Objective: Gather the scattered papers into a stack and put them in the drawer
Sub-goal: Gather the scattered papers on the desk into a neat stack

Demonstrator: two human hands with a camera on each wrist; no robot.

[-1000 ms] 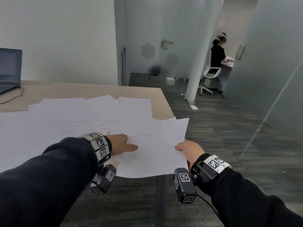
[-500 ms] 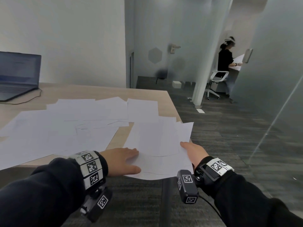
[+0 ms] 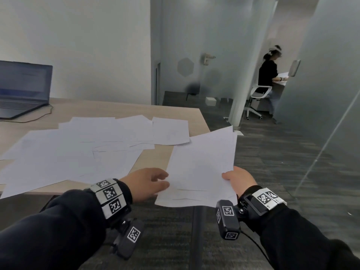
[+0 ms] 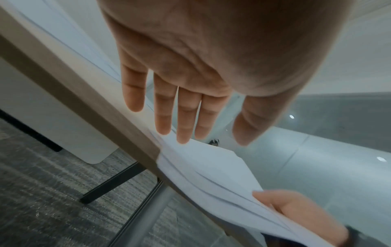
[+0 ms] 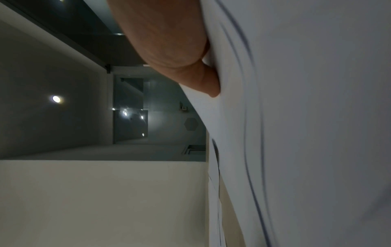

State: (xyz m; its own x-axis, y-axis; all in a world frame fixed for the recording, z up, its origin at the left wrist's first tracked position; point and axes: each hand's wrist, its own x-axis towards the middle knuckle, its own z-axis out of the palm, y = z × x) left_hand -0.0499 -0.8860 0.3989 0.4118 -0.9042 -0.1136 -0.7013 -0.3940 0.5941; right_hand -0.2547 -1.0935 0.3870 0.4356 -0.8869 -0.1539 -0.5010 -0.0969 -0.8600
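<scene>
My right hand [image 3: 236, 177] pinches a small bundle of white papers [image 3: 202, 166] at its near right corner, thumb on top, holding it tilted over the table's right front corner. The bundle [image 4: 211, 173] sags past the table edge in the left wrist view; in the right wrist view the thumb presses onto the papers [image 5: 296, 117]. My left hand [image 3: 148, 183] hovers at the bundle's left edge with fingers straight and spread [image 4: 184, 117], holding nothing. Many more white sheets [image 3: 78, 151] lie scattered and overlapping on the wooden table [image 3: 175, 112]. No drawer is in view.
An open laptop [image 3: 23, 88] with a cable sits at the table's far left. Grey carpet floor [image 3: 272, 162] lies to the right, with glass partitions beyond. A person in black [image 3: 267, 75] stands by a white chair [image 3: 257, 96] in the far room.
The right hand has lifted the gathered bundle off the table and drawn it right, away from the scattered sheets. The left hand came off the papers and now hovers at the bundle's left edge.
</scene>
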